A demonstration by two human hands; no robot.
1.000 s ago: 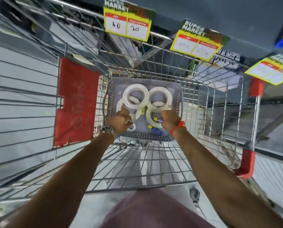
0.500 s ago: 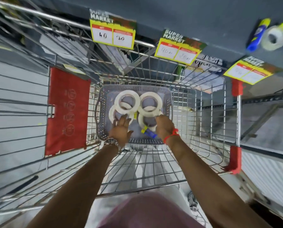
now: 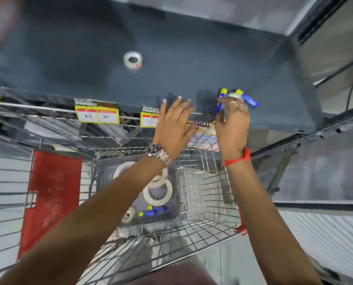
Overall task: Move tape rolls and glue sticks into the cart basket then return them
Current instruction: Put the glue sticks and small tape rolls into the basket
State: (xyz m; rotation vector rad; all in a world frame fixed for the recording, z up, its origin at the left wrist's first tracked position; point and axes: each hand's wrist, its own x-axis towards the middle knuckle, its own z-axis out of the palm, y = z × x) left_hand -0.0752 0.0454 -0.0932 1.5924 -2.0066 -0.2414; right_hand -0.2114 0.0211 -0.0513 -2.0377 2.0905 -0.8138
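My left hand (image 3: 174, 124) is open with fingers spread, raised over the front edge of the dark shelf (image 3: 192, 58). My right hand (image 3: 232, 122) is curled at a small tape roll (image 3: 234, 95) and two blue glue sticks (image 3: 250, 100) lying on the shelf. Its thumb lies across the left glue stick (image 3: 222, 91), and I cannot tell whether it grips anything. Below, the grey basket (image 3: 98, 182) in the cart holds white tape rolls (image 3: 158, 194), a small roll (image 3: 128, 214) and two glue sticks (image 3: 148, 213). My left forearm hides part of the rolls.
Another tape roll (image 3: 133, 60) stands alone farther back on the shelf. Yellow price labels (image 3: 97, 114) hang on the shelf edge above the wire cart (image 3: 208, 202). A red flap (image 3: 50, 194) hangs on the cart's left side.
Both hands have risen out of the basket to the shelf edge. The view has tilted up, so more of the shelf shows.
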